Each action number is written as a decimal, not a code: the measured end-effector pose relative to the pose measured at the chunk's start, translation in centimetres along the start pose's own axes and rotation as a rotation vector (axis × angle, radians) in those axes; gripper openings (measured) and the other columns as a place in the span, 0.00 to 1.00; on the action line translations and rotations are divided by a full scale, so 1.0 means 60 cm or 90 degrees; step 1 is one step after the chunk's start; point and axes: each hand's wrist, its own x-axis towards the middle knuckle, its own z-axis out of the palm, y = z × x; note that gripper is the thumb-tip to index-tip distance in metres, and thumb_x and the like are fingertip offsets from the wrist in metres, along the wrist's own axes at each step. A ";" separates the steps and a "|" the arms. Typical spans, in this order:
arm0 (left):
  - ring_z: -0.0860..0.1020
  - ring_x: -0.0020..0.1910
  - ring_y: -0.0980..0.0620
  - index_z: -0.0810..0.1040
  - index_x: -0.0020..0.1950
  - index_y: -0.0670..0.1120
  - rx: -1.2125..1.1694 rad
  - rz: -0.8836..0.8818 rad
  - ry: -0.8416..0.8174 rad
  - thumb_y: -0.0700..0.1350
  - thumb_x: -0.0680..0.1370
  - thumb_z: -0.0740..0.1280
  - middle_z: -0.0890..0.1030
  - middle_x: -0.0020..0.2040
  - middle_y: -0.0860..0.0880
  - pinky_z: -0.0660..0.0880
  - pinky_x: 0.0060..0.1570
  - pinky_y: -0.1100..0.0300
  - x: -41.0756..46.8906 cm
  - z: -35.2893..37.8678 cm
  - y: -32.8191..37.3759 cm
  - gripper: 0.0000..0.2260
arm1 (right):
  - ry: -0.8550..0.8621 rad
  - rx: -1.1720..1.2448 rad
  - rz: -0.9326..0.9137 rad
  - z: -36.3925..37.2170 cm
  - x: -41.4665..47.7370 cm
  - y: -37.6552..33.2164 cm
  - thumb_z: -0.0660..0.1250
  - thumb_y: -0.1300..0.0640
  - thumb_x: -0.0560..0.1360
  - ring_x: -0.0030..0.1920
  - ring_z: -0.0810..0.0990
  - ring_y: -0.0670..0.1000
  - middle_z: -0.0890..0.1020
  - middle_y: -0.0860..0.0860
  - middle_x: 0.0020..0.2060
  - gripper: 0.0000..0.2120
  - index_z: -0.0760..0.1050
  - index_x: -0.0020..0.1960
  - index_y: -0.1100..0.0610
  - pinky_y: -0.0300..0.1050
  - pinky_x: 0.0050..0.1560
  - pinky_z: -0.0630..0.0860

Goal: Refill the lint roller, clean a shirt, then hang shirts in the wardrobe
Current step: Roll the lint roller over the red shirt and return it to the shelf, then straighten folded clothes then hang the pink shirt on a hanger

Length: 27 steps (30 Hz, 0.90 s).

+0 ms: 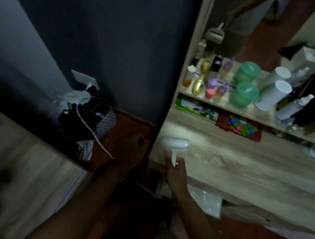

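Observation:
My right hand point(176, 172) grips the handle of a white lint roller point(175, 143), whose head lies over the left end of a light wooden dresser top point(247, 162). To its left, in the dim gap beside the dresser, my left hand point(130, 148) hangs blurred with its fingers curled and nothing seen in it. No shirt or wardrobe can be made out. A mirror above the shelf reflects the roller point(215, 34).
A shelf point(225, 105) holds several bottles, two green jars point(244, 93) and white cylinders point(273, 95). Colourful packets point(238, 125) lie below it. A pile of dark clothes and bags point(86, 117) with a white cable sits by a dark wall. A bed edge point(25, 161) fills the lower left.

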 end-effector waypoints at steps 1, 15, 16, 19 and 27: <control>0.79 0.38 0.42 0.77 0.40 0.47 -0.003 -0.007 -0.029 0.57 0.75 0.63 0.80 0.37 0.44 0.76 0.41 0.46 0.010 0.032 0.016 0.14 | 0.011 -0.005 0.014 -0.019 0.023 0.008 0.64 0.37 0.77 0.36 0.78 0.54 0.79 0.52 0.37 0.19 0.70 0.50 0.53 0.47 0.36 0.73; 0.74 0.56 0.37 0.77 0.58 0.40 0.282 0.112 -0.228 0.46 0.78 0.67 0.76 0.56 0.38 0.72 0.52 0.45 0.152 0.334 0.116 0.12 | 0.116 -0.031 0.088 -0.193 0.274 0.064 0.64 0.44 0.80 0.51 0.78 0.54 0.80 0.56 0.53 0.21 0.69 0.62 0.60 0.47 0.49 0.72; 0.74 0.58 0.37 0.77 0.62 0.41 0.308 0.118 -0.233 0.47 0.78 0.68 0.76 0.59 0.38 0.72 0.52 0.44 0.155 0.345 0.119 0.15 | 0.119 -0.031 0.087 -0.199 0.283 0.066 0.64 0.45 0.80 0.51 0.79 0.56 0.81 0.56 0.52 0.20 0.69 0.62 0.60 0.47 0.49 0.72; 0.71 0.67 0.37 0.71 0.72 0.46 0.374 0.124 -0.275 0.55 0.77 0.67 0.71 0.70 0.38 0.73 0.57 0.42 0.154 0.378 0.115 0.26 | 0.142 -0.053 0.081 -0.203 0.306 0.074 0.62 0.47 0.81 0.50 0.81 0.59 0.82 0.58 0.52 0.18 0.69 0.62 0.59 0.47 0.47 0.73; 0.63 0.75 0.35 0.63 0.78 0.50 0.450 0.123 -0.304 0.65 0.76 0.63 0.64 0.78 0.40 0.69 0.64 0.35 0.147 0.406 0.100 0.35 | 0.148 -0.167 0.019 -0.197 0.332 0.092 0.68 0.53 0.77 0.50 0.80 0.59 0.80 0.60 0.51 0.16 0.73 0.60 0.62 0.46 0.48 0.72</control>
